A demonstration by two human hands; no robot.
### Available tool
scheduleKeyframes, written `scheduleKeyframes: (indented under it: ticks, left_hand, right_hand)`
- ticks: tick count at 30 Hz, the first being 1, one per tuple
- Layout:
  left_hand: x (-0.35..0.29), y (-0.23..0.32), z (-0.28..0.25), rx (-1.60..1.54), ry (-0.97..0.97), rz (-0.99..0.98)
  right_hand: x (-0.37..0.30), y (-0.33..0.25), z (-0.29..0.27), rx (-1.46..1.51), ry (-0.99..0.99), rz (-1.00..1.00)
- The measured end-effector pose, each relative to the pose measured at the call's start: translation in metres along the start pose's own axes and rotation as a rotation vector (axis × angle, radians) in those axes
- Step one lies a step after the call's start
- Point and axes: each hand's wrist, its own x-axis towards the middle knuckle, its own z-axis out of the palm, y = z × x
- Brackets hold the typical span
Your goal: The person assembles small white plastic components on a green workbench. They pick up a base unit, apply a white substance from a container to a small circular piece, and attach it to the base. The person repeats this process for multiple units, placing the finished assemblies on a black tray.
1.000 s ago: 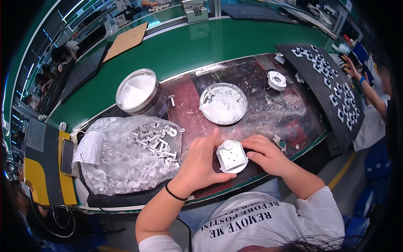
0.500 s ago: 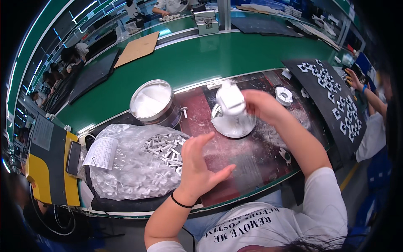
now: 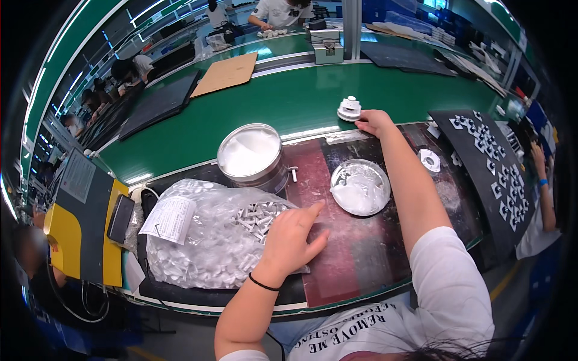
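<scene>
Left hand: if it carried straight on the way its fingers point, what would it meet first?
Most likely the round dish: the left hand has its index finger aimed up and to the right at it. The hand's height is unclear, so it might pass above the rim.

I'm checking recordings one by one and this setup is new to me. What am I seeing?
There's no robot: a person works bare-handed, seen by a fisheye camera worn on the head, so straight edges bend. The right hand reaches out, fingers at a white part on or just above the green surface; how firmly it grips is unclear. The left hand is open, holding nothing visible, by a clear bag of small white pieces. A can with white contents stands behind the bag; a shallow metal dish lies right of it.
</scene>
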Motion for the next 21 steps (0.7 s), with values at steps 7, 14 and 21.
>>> scheduleKeyframes:
  ticks: [7,14,21]
  left_hand:
    - [-0.001,0.002,0.008,0.026,-0.002,0.064]
    - [0.000,0.010,0.013,-0.011,-0.031,0.083]
    - [-0.005,0.011,0.009,0.002,-0.004,0.140]
  right_hand:
    - [-0.101,-0.013,-0.103,-0.838,-0.140,-0.529]
    - [-0.165,0.021,-0.189,-1.185,0.075,-0.640]
    - [-0.203,0.012,-0.186,-0.631,-0.214,-0.272]
